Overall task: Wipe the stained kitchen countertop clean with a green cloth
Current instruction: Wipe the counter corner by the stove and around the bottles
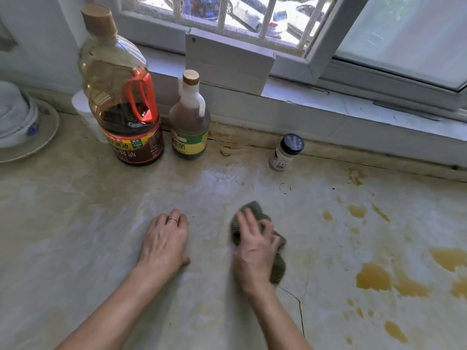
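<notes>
The right hand (252, 253) clutches the bunched green cloth (278, 270) against the countertop (75, 248). The left hand (164, 243) rests flat beside it. Yellow stains (374, 276) lie to the right.

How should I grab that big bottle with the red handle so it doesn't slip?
Best by the red handle. The big bottle stands upright and looks too wide for one hand to wrap, while the handle loops out on the side facing you. Come from the front and hook your fingers through the loop, since the smaller bottle stands close on its right.
</notes>
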`<state>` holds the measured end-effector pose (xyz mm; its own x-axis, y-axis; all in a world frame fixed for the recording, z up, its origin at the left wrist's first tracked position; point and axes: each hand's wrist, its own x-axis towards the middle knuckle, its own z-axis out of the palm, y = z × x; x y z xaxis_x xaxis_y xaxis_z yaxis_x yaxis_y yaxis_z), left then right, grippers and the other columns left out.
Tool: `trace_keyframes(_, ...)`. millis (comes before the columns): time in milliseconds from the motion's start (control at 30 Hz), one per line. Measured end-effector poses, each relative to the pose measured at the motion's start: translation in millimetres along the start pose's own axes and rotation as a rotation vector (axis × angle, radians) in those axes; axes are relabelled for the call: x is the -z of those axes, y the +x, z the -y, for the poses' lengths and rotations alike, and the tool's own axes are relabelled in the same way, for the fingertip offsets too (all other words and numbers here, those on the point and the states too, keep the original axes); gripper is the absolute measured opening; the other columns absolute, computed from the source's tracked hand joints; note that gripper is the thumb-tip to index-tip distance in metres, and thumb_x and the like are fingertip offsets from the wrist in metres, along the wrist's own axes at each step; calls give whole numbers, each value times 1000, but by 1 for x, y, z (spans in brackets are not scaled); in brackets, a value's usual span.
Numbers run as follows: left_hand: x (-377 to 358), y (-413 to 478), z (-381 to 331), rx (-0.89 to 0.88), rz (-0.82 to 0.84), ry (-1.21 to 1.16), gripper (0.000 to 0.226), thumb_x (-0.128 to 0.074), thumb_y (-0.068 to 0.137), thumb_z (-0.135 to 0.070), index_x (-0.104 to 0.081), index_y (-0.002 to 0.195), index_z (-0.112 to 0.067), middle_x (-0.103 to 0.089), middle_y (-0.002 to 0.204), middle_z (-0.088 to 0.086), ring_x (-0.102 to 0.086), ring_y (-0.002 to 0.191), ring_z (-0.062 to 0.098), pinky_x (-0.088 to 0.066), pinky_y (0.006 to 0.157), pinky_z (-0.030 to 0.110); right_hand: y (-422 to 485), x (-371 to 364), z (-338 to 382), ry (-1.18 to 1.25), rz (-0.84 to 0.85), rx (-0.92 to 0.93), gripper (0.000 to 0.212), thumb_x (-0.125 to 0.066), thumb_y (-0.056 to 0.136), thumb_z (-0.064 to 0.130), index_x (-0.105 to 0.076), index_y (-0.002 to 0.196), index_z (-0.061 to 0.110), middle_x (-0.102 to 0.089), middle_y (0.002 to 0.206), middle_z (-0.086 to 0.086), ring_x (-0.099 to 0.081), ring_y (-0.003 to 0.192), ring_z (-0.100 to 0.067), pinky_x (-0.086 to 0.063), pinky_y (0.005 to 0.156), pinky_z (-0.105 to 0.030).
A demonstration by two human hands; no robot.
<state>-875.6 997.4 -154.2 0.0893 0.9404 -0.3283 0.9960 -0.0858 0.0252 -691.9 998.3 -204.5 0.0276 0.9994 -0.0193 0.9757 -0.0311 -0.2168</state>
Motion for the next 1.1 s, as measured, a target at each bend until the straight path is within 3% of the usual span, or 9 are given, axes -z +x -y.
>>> trace_keyframes(67,1,-1,0,-7,-12,-9,86,-71,74,-51,-30,139,-12,-36,135,6,-41,120,24,-33,102,30,-13,-9,31,-34,15,150,54,-55,78,29,-51,133,32,-48,143,11,-47,110,-25,-30,76,-36)
trace_keyframes(133,0,-3,1,-18,-26,-27,85,-70,74,-51,-32,139,-12,-37,134,6,-42,120,25,-33,102,31,-11,-12,43,-70,23,245,49,-49,82,27,-52,131,32,-51,140,10,-47,110,-25,-33,76,-36)
trace_keyframes(300,0,-4,3,-25,-27,-63,89,-69,75,-52,-27,142,-12,-34,137,6,-41,121,25,-31,104,31,5,-5,21,-155,11,76,50,-43,82,22,-53,130,32,-52,137,2,-43,115,-27,-39,80,-42)
trace_keyframes(500,-10,-7,5,22,-52,-156,82,-83,57,-32,-53,127,-2,-55,125,15,-58,106,33,-45,94,36,-28,-18,61,-97,9,321,47,-44,80,26,-60,124,29,-60,129,7,-56,106,-27,-31,80,-40)
trace_keyframes(667,-13,-13,4,34,-84,-196,92,-80,62,-28,-40,141,-3,-47,135,14,-55,112,32,-43,98,34,1,-16,77,-21,59,291,59,-61,81,30,-45,137,21,-55,132,9,-52,107,-23,-44,80,-38)
trace_keyframes(767,-17,-17,7,24,-86,-170,90,-89,26,-34,-66,108,-6,-64,101,12,-65,79,28,-54,72,30,-16,-13,62,-36,39,282,51,-45,81,28,-53,131,20,-55,132,2,-54,105,-25,-47,77,-38)
trace_keyframes(867,-23,-20,10,5,-139,-179,91,-89,10,-37,-70,95,-10,-64,89,10,-65,68,26,-56,63,28,-16,-11,58,-112,55,277,52,-50,77,28,-55,128,22,-55,127,-3,-53,103,-26,-45,74,-38)
trace_keyframes(1000,-21,-22,13,58,-121,-180,92,-89,9,-40,-71,94,-10,-65,89,11,-66,68,27,-56,63,29,8,-9,74,-174,45,323,54,-60,69,28,-58,123,23,-56,119,-6,-54,98,-28,-43,70,-38)
trace_keyframes(1100,-16,-23,11,81,-59,-208,82,-91,27,-36,-68,101,-10,-63,101,15,-65,83,32,-54,76,33,3,-5,61,-171,-2,351,46,-56,74,27,-58,120,28,-57,111,-7,-54,96,-27,-42,69,-37)
